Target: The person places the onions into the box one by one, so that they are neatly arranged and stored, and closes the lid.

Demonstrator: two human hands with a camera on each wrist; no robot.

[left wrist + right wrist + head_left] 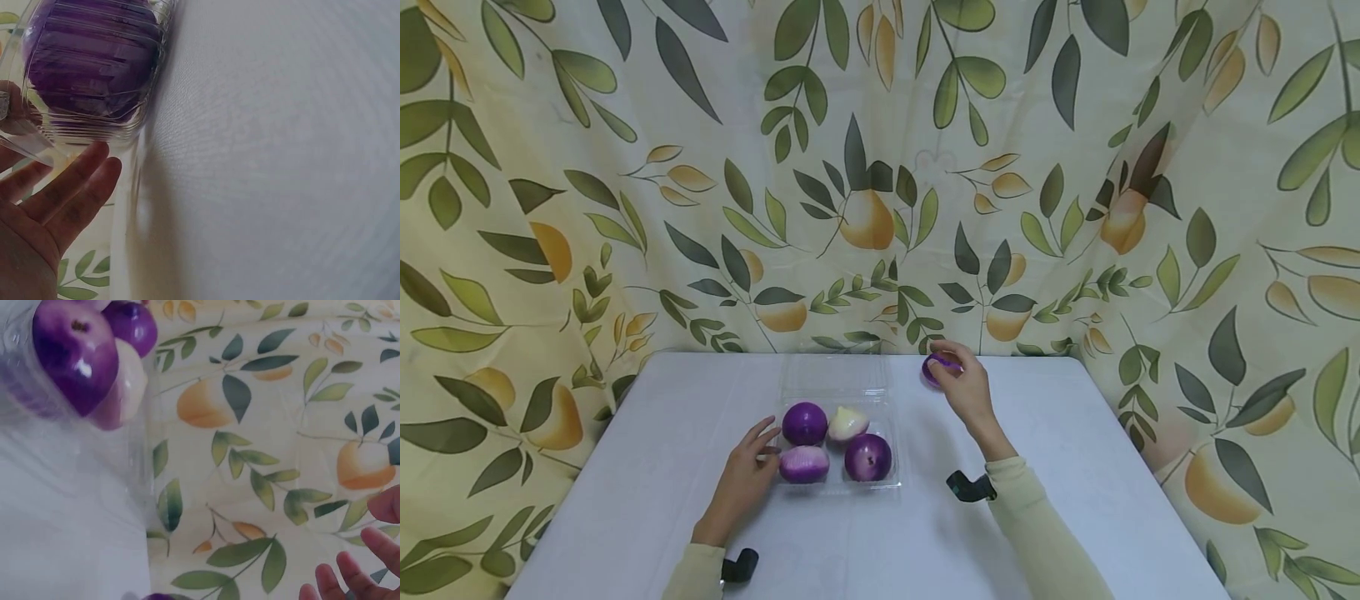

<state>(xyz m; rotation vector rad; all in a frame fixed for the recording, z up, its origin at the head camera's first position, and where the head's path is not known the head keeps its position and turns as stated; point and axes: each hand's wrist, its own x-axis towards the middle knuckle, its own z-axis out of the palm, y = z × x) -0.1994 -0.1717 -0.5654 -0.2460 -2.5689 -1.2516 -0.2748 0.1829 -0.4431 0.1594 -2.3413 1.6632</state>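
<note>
Purple onion [927,372] (just right of frame centre) could get knocked off the table [1037,433]'s far edge if bumped by the right hand [966,390]; fingers on it and the left hand [747,468] look apart.

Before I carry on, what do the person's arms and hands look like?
Plain, pale yellow-green long sleeves: left sleeve, right sleeve. Near each cuff sits a small black angular device, left device and right device. The left hand and right hand wear no gloves. No cables are visible.
</note>
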